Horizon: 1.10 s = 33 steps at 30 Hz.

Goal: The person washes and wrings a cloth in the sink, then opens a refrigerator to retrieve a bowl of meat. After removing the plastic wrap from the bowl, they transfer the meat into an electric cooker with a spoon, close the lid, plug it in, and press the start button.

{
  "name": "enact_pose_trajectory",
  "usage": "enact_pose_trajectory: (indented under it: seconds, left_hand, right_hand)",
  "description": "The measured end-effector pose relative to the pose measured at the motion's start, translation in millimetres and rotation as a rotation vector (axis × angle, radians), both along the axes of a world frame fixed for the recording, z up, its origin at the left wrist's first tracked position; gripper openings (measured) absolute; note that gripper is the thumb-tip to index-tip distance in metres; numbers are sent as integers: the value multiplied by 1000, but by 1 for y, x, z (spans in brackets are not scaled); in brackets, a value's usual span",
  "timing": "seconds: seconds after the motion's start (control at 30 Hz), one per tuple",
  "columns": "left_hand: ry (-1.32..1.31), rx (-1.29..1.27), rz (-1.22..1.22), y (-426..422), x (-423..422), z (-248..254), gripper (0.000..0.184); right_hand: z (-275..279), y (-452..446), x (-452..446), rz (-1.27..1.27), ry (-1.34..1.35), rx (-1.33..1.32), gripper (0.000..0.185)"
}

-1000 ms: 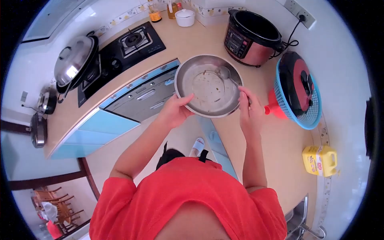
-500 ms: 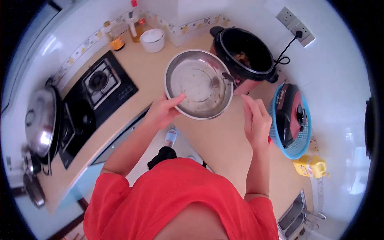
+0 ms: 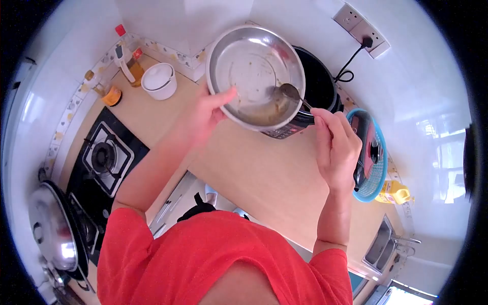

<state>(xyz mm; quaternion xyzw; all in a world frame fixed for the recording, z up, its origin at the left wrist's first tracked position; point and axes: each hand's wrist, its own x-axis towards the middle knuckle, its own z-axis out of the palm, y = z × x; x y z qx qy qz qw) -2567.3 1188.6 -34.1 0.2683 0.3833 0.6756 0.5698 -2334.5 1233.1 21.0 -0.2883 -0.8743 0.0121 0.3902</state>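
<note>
My left hand point(image 3: 208, 109) grips the near-left rim of a round stainless steel dish point(image 3: 241, 76), thumb over the edge. The dish is tilted, with a little brownish liquid along its lower right side. In my right hand point(image 3: 336, 145) is the handle of a metal spoon point(image 3: 290, 92), whose bowl rests against the inside of the dish near the right rim. Directly behind the dish stands a black electric cooker pot point(image 3: 321, 81), partly covered by it; what the pot contains cannot be made out now.
A blue basket point(image 3: 380, 170) holding a dark red cooker lid point(image 3: 366, 147) stands right, beside a yellow jug point(image 3: 394, 192). Bottles and a white lidded bowl point(image 3: 159, 83) line the back left. A gas hob point(image 3: 104, 155) and covered wok point(image 3: 53, 226) are left, a sink point(image 3: 380, 244) right.
The dish has moved up and toward the pot, covering more of it, and tilts more. My right hand has risen with the spoon handle. The whole view has shifted too.
</note>
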Motion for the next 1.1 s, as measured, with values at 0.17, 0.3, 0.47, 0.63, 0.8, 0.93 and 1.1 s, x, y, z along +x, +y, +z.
enact_pose_trajectory:
  seconds: [0.17,0.3,0.47,0.63,0.8,0.93,1.1]
  left_hand:
    - [-196,26,-170,43,-2,-16,45]
    - [-309,55,-235,64,22,-22,45]
    - [-390,81,-325,89,40,-28,46]
    - [-308,88,-313,101,41,-17,45]
    - [-297,72,-336,113,33,-20,43]
    - [-290,71,-343,118,27,-22,44]
    - [-263,75,-402,120,21,-18,44]
  right_hand:
    - [5,17,6,-25,180,-62,12]
    - [6,28,20,-71,303,-52,12]
    - [5,39,27,-82,296,-143,12]
    - [-10,54,34,-223,367,-50,12]
    - [-23,48,33,-124,548,-451,15]
    - [-20,70,33,-221,635,-446,20]
    - [-33,100,29,-210,641,-422,20]
